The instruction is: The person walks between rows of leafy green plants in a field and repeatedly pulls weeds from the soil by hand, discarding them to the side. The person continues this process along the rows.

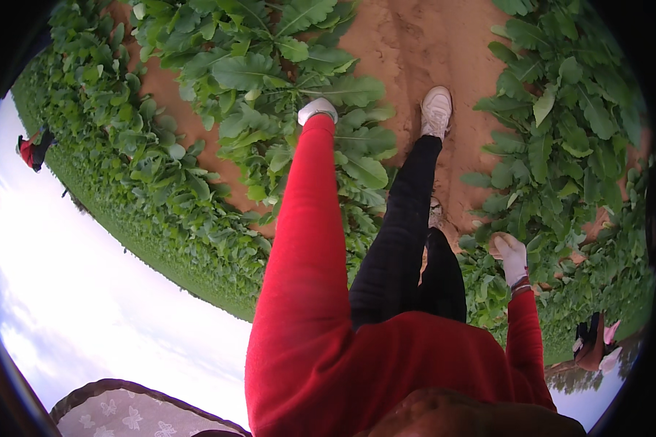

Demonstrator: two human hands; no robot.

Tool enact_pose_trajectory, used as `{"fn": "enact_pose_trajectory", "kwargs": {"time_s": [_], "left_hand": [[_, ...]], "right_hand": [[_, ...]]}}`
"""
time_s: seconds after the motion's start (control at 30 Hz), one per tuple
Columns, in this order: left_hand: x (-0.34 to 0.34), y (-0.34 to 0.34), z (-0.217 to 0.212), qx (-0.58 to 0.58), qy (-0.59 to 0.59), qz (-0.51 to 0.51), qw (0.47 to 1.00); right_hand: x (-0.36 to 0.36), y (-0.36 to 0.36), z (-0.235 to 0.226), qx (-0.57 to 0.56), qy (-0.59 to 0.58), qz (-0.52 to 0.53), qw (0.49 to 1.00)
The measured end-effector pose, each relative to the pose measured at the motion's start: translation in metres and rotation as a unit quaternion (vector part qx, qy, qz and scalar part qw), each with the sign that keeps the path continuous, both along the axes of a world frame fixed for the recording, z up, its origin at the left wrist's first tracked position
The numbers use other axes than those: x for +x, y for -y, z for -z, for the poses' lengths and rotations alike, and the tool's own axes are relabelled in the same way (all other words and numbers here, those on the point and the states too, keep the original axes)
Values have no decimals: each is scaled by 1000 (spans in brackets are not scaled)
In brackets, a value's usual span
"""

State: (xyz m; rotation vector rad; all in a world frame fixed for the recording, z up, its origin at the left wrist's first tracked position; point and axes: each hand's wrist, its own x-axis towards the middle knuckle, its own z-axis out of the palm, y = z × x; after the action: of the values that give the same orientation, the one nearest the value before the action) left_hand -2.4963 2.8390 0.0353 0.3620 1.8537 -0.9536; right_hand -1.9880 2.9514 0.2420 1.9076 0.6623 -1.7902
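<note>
My left hand (318, 111), in a white glove, reaches down into the middle of a broad-leaved green plant (270, 73). Its fingers are hidden among the leaves, so whether they grip a stem cannot be told. My right hand (512, 255), gloved in white with tan-stained fingers, hangs out at my right side above the crop (547, 138) of the right-hand row. Those fingers are curled closed, and what they hold, if anything, is hidden.
Reddish bare soil (408, 44) runs between the plant rows, and one of my pale shoes (436, 111) stands on it. More leafy rows (102, 109) spread to the left. A person in red (33, 151) is far off left; another person (594, 342) is at the right.
</note>
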Motion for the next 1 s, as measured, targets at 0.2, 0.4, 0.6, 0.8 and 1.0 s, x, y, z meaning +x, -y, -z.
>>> {"fn": "enact_pose_trajectory", "kwargs": {"time_s": [0.2,0.4,0.6,0.8,1.0], "left_hand": [[-3,13,8,35,-33,-51,998],[4,9,-10,44,-12,-5,999],[19,-10,-78,141,-3,-32,989],[43,3,-167,450,115,-403,789],[-50,70,-106,400,-123,-140,897]], "right_hand": [[-2,-7,-3,16,-37,12,999],[-5,-12,2,26,-43,45,998],[-7,-6,6,21,-25,5,999],[-11,-8,8,19,-27,-11,999],[-13,-15,10,17,-44,-9,999]]}}
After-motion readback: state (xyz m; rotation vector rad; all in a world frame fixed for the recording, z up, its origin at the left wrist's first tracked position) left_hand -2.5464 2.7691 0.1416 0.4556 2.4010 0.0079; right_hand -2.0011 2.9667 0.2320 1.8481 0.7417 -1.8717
